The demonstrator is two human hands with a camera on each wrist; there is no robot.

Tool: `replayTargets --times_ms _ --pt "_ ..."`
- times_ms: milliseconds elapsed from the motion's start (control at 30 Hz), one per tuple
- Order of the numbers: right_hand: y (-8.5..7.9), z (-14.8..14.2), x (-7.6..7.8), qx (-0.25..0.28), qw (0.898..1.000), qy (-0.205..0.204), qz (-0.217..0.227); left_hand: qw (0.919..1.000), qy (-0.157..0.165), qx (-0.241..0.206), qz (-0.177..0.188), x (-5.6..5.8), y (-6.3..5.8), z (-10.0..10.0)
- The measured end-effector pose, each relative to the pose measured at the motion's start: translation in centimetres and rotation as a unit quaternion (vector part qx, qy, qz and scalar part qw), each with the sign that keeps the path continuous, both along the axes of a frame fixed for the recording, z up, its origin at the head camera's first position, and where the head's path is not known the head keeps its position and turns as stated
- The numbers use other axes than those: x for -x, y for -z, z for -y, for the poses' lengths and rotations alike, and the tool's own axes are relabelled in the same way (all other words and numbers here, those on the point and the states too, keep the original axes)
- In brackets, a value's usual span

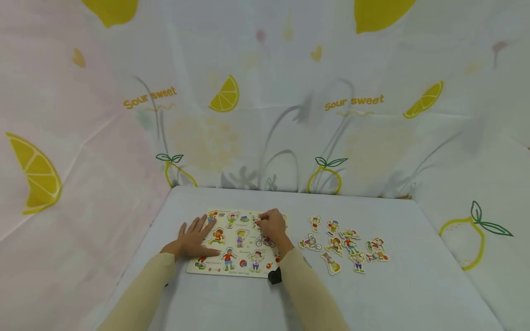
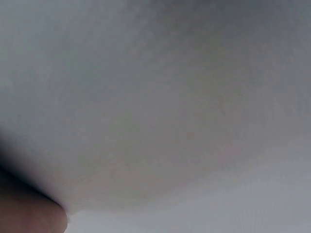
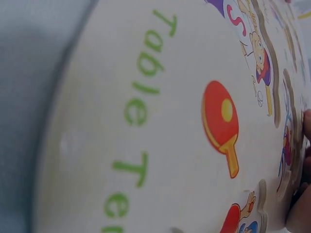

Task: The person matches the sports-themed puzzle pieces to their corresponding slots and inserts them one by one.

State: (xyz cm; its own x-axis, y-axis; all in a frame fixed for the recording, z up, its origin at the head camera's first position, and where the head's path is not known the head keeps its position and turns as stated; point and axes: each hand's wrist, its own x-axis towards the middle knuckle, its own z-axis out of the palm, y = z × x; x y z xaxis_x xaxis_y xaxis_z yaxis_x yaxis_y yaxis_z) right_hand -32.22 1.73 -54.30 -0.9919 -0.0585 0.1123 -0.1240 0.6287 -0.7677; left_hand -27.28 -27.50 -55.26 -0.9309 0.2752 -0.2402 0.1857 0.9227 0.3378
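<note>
A cream wooden puzzle board with sports figures and printed words lies on the white table. My left hand rests on the board's left side, fingers spread. In the left wrist view only a blurred fingertip shows at the lower left. Over the board's upper right, my right hand has its thumb and fingers drawn together, pinching a small puzzle piece mostly hidden by them. The right wrist view shows the board up close, with a printed red table tennis bat and fingers at the right edge.
Several loose figure pieces lie to the right of the board, among them a cyclist piece and a tilted figure piece. A small black object sits by the right sleeve. Lemon-patterned cloth hangs behind the table.
</note>
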Motion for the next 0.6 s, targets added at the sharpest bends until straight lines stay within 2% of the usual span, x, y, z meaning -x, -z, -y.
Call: replayTargets --times_ms 233,400,600 --pt "-0.4 0.2 0.0 -0.018 1.000 -0.022 -0.014 1.0000 -0.005 -0.001 -0.005 -0.3 -0.8 0.1" --pt "-0.5 0.2 0.4 -0.058 0.998 -0.018 -0.002 0.9999 0.005 -0.009 -0.009 -0.5 -1.4 -0.1" --pt "-0.5 -0.3 0.4 -0.094 0.994 -0.047 0.031 0.9999 -0.002 -0.015 0.000 -0.4 -0.7 -0.4"
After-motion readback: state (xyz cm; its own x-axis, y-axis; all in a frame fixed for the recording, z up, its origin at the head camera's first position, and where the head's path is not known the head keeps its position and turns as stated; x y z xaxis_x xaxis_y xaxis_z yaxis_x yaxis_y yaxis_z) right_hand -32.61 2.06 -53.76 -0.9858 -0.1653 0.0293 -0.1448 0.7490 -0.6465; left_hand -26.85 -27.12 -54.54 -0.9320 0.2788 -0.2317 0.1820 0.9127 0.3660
